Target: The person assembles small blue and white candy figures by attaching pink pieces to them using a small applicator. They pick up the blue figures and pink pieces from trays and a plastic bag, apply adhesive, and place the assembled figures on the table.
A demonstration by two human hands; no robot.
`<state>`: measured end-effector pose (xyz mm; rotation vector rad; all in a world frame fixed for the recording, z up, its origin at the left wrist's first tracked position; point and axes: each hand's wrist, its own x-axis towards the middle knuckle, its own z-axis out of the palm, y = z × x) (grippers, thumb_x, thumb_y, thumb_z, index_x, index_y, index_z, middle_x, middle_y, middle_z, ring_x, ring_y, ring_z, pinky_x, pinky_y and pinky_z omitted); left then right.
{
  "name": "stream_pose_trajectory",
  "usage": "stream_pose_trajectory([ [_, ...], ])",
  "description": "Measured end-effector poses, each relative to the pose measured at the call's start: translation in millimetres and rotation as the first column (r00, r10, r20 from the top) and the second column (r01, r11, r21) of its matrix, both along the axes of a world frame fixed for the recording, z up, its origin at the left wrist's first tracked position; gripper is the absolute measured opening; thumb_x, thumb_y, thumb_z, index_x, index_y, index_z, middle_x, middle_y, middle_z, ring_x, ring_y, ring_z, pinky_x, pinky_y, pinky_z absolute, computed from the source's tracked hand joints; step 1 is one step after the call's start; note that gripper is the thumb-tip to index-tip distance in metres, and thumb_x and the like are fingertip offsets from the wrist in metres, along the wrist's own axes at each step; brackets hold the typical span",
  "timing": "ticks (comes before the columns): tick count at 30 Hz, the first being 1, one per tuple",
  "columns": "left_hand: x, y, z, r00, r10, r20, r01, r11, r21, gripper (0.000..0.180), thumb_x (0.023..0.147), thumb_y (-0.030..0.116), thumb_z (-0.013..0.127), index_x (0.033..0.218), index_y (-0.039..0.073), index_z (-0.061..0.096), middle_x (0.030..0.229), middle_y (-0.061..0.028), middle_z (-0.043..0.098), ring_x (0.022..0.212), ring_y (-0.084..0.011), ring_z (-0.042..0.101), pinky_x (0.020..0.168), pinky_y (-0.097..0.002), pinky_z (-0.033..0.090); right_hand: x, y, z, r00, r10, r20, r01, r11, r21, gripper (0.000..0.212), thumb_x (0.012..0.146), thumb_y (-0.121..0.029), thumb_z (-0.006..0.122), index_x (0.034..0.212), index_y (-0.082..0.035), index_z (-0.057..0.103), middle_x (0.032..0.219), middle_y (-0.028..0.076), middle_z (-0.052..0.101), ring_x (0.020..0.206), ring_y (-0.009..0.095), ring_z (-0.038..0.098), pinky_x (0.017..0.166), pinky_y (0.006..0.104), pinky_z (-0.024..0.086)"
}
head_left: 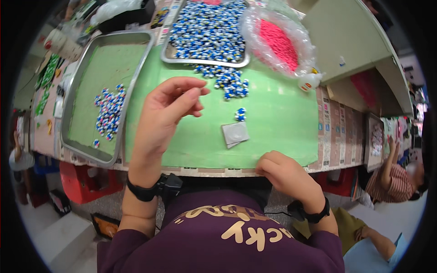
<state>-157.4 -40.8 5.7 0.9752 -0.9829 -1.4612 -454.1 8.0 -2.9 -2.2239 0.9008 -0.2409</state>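
Small rounded blue, white and black pieces [232, 84] lie in a loose heap on the green-covered tabletop [282, 123], just below a metal tray [205, 63] filled with similar ones. A few more sit touching the upper edge of a stack of light grey square pads [235, 133], set askew. The left hand [166, 107] is raised left of the heap, its fingers bent with the thumb close to them; I cannot tell whether the tips meet. The right hand [287, 174] is at the tabletop's near edge, fingers curled under, their grip hidden. Bright pink pieces [277, 45] fill a clear plastic bag [307, 54] at upper right.
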Motion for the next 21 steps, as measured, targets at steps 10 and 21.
stream_pose_trajectory([
  [10, -1.8, 0.2, 7.7, 0.998, -0.059, -0.009, 0.059, 0.998, -0.028, 0.015, 0.093, 0.009, 0.063, 0.106, 0.001, 0.067, 0.102, -0.0081, 0.07, 0.08, -0.0099, 0.063, 0.07, -0.025, 0.054, 16.3, -0.8, 3.8, 0.987, 0.131, -0.091, -0.147, 0.966, -0.211, 0.02, 0.075, -0.001, 0.061, 0.095, -0.003, 0.058, 0.089, 0.011, 0.056, 0.084, 0.03, 0.059, 0.075, 0.0383, 0.05],
  [21, -19.0, 0.6, 13.2, 0.986, -0.145, 0.079, 0.147, 0.989, -0.015, 0.017, 0.094, 0.011, 0.064, 0.106, -0.001, 0.069, 0.096, -0.0051, 0.068, 0.076, -0.0078, 0.061, 0.068, -0.0237, 0.052, 17.1, -38.3, 38.9, 0.967, -0.081, 0.243, 0.148, 0.952, -0.269, 0.03, 0.072, 0.009, 0.068, 0.097, -0.003, 0.057, 0.093, 0.012, 0.062, 0.084, 0.029, 0.063, 0.071, 0.0371, 0.051],
])
